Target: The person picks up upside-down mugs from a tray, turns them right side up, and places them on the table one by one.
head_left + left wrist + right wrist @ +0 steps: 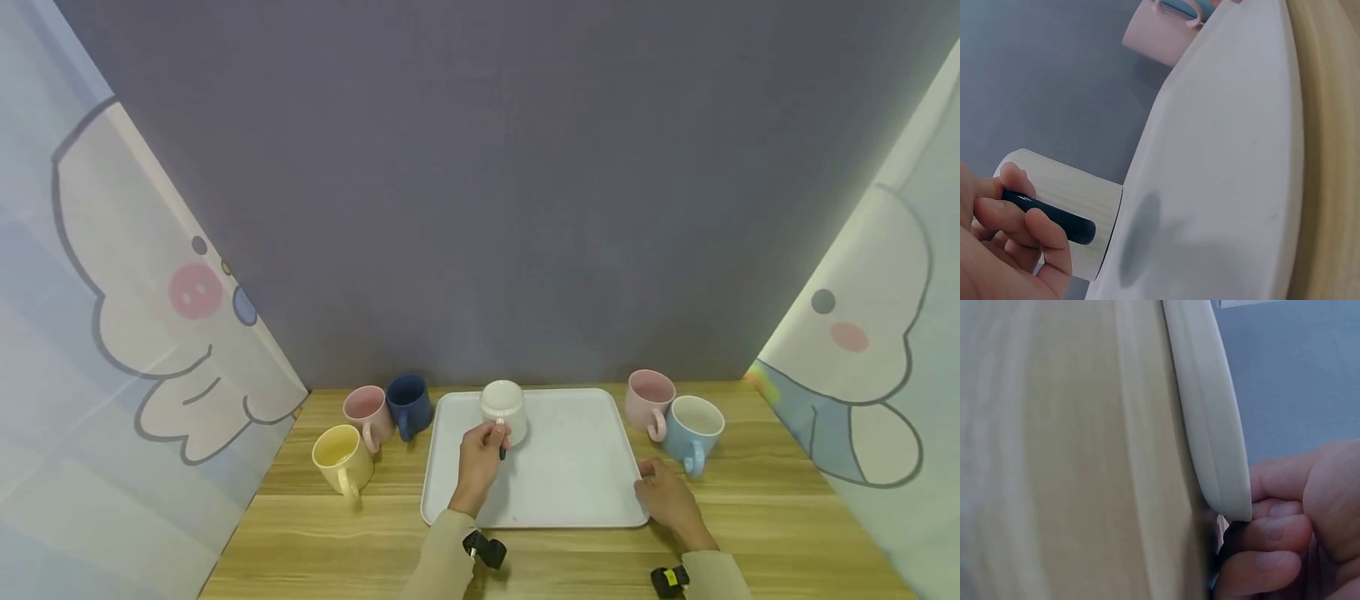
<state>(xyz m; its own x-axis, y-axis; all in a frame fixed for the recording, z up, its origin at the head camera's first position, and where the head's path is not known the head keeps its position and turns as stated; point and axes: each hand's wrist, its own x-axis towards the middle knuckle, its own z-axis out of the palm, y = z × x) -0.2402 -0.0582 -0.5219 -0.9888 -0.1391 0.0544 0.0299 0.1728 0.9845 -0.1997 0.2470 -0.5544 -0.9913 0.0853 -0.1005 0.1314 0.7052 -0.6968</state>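
My left hand pinches the dark handle of a white mug. The mug stands upside down at the back left of a white tray, its dark-lined rim close over the tray surface in the left wrist view. At the tray's right side, near the front corner, my right hand grips the edge. In the right wrist view the tray's rim sits between the thumb side and the curled fingers. Part of the mug handle is hidden behind my left fingers.
Left of the tray stand a yellow mug, a pink mug and a dark blue mug. Another pink mug and a light blue mug stand at the right. A grey wall rises behind the wooden table.
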